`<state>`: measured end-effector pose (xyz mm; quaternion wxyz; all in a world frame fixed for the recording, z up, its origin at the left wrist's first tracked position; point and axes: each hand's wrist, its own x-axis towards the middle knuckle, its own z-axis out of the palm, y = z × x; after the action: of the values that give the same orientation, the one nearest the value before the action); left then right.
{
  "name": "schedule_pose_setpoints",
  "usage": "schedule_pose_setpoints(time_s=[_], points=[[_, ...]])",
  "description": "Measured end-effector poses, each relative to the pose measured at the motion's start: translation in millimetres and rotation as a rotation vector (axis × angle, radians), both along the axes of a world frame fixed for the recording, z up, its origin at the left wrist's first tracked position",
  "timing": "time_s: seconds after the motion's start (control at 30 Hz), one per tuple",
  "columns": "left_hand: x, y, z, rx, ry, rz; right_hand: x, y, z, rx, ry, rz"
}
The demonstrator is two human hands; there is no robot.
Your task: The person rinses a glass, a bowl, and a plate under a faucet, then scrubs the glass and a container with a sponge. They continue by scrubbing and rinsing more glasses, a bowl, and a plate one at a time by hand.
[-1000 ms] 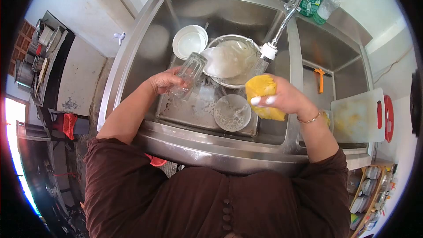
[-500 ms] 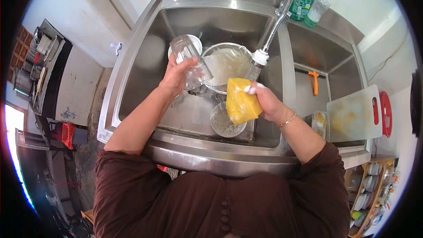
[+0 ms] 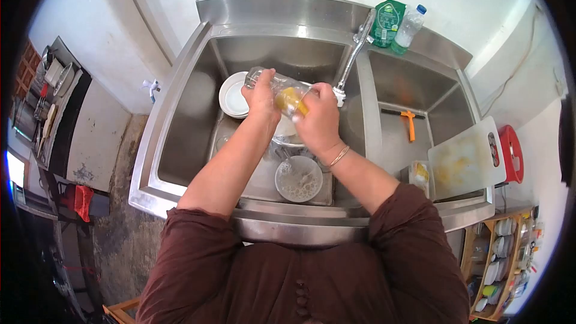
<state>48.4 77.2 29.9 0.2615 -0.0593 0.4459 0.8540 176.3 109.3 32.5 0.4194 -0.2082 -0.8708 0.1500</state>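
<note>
My left hand (image 3: 261,101) is wrapped round a clear drinking glass (image 3: 282,81), tilted sideways over the sink. My right hand (image 3: 319,117) is closed on a soapy yellow sponge (image 3: 292,102) at the glass's mouth. The yellow shows through the clear wall, so at least part of it is inside. Below my hands a bowl of sudsy water (image 3: 299,181) stands in the sink (image 3: 180,126). White bowls (image 3: 233,97) are stacked left of my left hand. A larger round vessel (image 3: 289,140) is mostly hidden behind my hands and wrists.
The flexible faucet (image 3: 349,63) comes down behind my right hand. In the right basin lie an orange squeegee (image 3: 409,125) and a small container (image 3: 419,179). A cutting board (image 3: 462,159) leans beside a red-rimmed item (image 3: 511,153). A green pouch (image 3: 387,23) and plastic bottle (image 3: 408,30) stand on the ledge.
My right hand has brought the sponge up and left to the glass, with part of it now inside. My left hand has tipped the glass further sideways. The camera view has shifted slightly.
</note>
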Motion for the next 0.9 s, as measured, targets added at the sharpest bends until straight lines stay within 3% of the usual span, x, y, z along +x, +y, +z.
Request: schedule_pose_setpoints(time_s=[0.17, 0.27, 0.3, 0.37, 0.4, 0.43, 0.5, 0.53, 0.57, 0.67, 0.73, 0.83, 0.87, 0.9], points=[[-17.1, 0.5, -21.2, 0.012, -0.01, -0.005, -1.8, -19.5, 8.4, -0.287, 0.131, -0.002], [-40.5, -3.2, -39.8, 0.054, -0.166, -0.133, -6.5, -28.0, 7.4, -1.011, 0.312, 0.209], [-42.7, -7.6, -37.5, 0.081, -0.161, -0.233, -11.4, -30.6, -0.3, -1.008, 0.312, 0.208], [-43.7, -12.9, -33.2, 0.11, -0.151, -0.335, -17.6, -36.7, -12.1, -0.735, 0.194, 0.353], [-41.0, -18.6, -25.5, 0.105, -0.13, -0.461, -9.7, -44.4, 8.1, -0.502, -0.028, 0.386], [-38.8, -22.5, -20.2, 0.098, -0.111, -0.587, -9.5, -45.5, 3.5, -0.503, -0.026, 0.384], [-35.9, -22.2, -16.9, -0.029, -0.024, -0.468, -11.0, -42.3, -13.6, 0.141, -0.17, 0.277], [-34.4, -21.2, -15.4, -0.154, 0.064, -0.344, -14.1, -36.8, -18.7, 0.214, -0.2, 0.263], [-33.1, -21.2, -15.3, -0.279, 0.151, -0.218, -15.6, -34.6, -24.6, 0.212, -0.201, 0.259], [-40.3, -21.4, -28.1, -0.203, 0.066, -0.274, -31.9, -32.0, -35.0, 0.081, -0.297, 0.232], [-48.9, -23.0, -42.2, -0.004, -0.087, -0.482, -50.8, -36.1, -46.7, -0.971, -0.056, 0.3], [-35.5, -34.9, -21.0, 0.165, -0.174, -0.638, -50.8, -45.6, -37.1, -1.073, 0.133, 0.262], [-46.4, -27.3, -33.7, 0.175, -0.196, -0.648, -39.8, -55.6, -33.5, -0.558, 0.177, 0.158], [-40.7, -24.1, -32.0, 0.176, -0.195, -0.656, -35.4, -48.3, -37.3, -0.556, 0.18, 0.151]])
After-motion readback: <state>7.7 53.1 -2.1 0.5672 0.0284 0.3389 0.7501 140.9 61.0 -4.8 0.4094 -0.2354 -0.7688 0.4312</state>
